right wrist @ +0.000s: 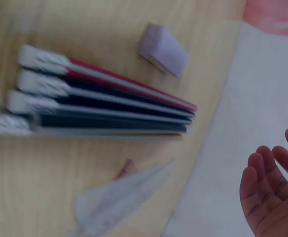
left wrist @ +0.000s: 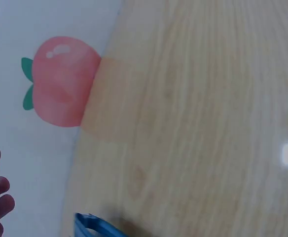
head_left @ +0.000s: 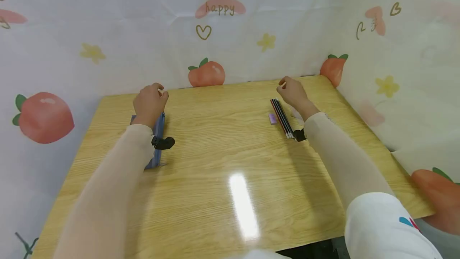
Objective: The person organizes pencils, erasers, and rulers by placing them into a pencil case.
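Note:
My left hand hovers with loosely bent fingers above a blue, pouch-like item, which my wrist and sleeve partly hide. Only an edge of that blue item shows in the left wrist view. Over on the right, my right hand is raised beside a row of pencils, its fingers loosely bent and holding nothing. Side by side lie the pencils, white ends together, in the right wrist view. A purple eraser sits on one side of them, a translucent triangular plastic piece on the other.
Both hands are over a wood-grain table, which carries a bright light reflection. A white sheet with peach prints hangs along the back and sides. Near the plastic piece shows a small brownish object.

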A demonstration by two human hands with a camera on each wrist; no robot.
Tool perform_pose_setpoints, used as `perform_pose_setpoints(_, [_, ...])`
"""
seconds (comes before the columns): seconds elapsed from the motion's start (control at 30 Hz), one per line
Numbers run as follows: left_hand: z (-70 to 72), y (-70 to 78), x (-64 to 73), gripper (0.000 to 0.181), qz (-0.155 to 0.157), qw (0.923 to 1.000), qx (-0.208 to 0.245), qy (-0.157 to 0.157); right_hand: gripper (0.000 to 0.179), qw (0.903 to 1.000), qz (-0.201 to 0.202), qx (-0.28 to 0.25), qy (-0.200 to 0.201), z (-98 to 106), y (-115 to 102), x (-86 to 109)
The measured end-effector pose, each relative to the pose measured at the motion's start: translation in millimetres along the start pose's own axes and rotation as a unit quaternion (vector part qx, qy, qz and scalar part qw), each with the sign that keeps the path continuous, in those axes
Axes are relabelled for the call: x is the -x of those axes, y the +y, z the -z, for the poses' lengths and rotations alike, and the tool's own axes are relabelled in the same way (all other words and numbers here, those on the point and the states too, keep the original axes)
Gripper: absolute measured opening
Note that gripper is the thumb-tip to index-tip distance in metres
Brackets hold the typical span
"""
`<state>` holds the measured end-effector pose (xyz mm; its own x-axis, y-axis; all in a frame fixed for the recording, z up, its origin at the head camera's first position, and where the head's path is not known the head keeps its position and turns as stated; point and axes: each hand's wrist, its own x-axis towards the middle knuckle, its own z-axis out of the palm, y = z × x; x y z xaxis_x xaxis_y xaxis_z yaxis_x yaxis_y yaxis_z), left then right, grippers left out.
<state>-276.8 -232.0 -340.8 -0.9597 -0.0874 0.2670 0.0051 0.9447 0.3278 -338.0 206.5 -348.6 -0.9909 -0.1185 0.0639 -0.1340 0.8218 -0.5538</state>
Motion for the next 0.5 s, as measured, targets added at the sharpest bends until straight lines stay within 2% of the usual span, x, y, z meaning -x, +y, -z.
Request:
perform_pose_setpoints(0.17, [-16.1,-5.5,19.3,0.035,0.010,0.9994,0.022,0.024,0.028,0.9998,-0.013,-0.014,-0.007,-14.4,15.0,19.5])
perform_pose_setpoints(0.33, [-25.4,-13.3,39.4,0.037,0.035,0.9987,0.034,0.018,0.024,0.9996,-0.025,0.008,-0.002,-26.1,29.4,34.4])
perform_pose_setpoints(0.5, [-25.2,-20.7,57.0,0.037,0.083,0.9961,0.028,0.008,0.023,0.9994,-0.030,0.004,-0.015,-32.1,34.5,45.3])
